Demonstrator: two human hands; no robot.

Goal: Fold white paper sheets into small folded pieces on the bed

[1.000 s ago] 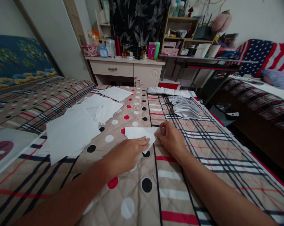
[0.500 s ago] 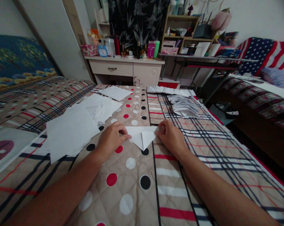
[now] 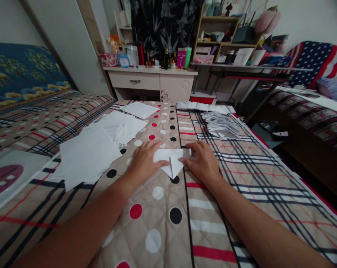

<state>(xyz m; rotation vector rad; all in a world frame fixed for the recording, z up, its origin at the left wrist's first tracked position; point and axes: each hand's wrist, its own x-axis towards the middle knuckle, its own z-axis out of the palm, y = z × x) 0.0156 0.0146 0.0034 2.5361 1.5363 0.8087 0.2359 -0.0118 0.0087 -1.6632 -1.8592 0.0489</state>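
A small folded sheet of white paper [image 3: 175, 165] lies on the bedspread between my hands, its point facing me and a raised flap near its middle. My left hand [image 3: 146, 158] grips it from the left, thumb on the face of the paper and fingers reaching past the top edge. On the other side my right hand [image 3: 203, 160] holds the right corner, with the thumb on the front and the fingers curled at the upper edge. The undersides of the fingertips are hidden.
Loose white sheets [image 3: 87, 156] lie to the left, with another sheet [image 3: 140, 110] beyond them. A stack of folded papers [image 3: 221, 124] and a long row of papers [image 3: 206, 107] lie at the far right of the patterned bedspread [image 3: 154, 201]. A dresser [image 3: 134, 80] stands behind the bed.
My left hand has shifted inward and its fingers have stretched to the top edge. Both thumbs have come nearer the middle of the paper. The view has turned slightly left.
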